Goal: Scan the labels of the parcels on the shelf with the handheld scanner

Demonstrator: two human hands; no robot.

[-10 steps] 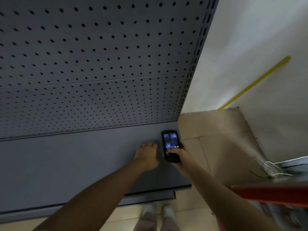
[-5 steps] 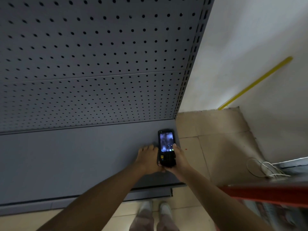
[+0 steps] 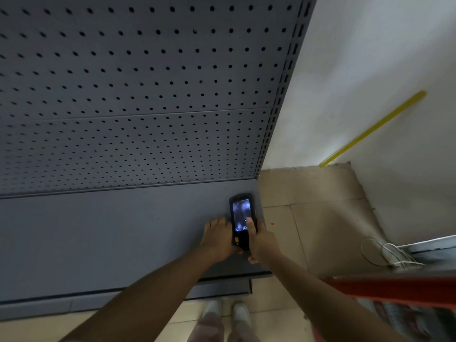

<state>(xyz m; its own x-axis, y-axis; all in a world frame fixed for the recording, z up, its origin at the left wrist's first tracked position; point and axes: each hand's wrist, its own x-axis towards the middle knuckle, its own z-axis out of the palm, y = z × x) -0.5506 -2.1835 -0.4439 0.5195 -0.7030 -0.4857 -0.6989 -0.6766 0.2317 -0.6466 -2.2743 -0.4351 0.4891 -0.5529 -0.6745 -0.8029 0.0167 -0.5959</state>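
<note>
Since the earlier frames our left hand (image 3: pixel 217 236) has closed in from a clear gap beside the handheld scanner (image 3: pixel 241 219) to touch its left edge, and the device has turned from a slight tilt to nearly upright in the frame; it sits just right of centre, in the lower half, over the right end of the grey shelf (image 3: pixel 103 240); our right hand (image 3: pixel 262 239) wraps the scanner's lower right side, fingers curled behind the body, with the thumb (image 3: pixel 250 224) laid across the bottom of the lit screen; our left hand's fingers are bent around the left edge of the casing, knuckles toward us, though we cannot tell how firmly they grip; the screen glows with a blurred bluish picture, too unclear to read, and a small yellow key shows below it; both forearms reach up from the bottom of the frame and meet at the device; behind the shelf the grey pegboard panel (image 3: pixel 138 95) fills the upper left; the pale wall (image 3: pixel 370 58) takes the upper right, crossed by a slanting yellow strip (image 3: pixel 375 128); tan floor tiles (image 3: pixel 320 213) lie at the right, with looped white cable (image 3: pixel 385 253) near a red bar (image 3: pixel 399 287) at lower right; our white shoes (image 3: pixel 227 313) show at bottom centre.
</note>
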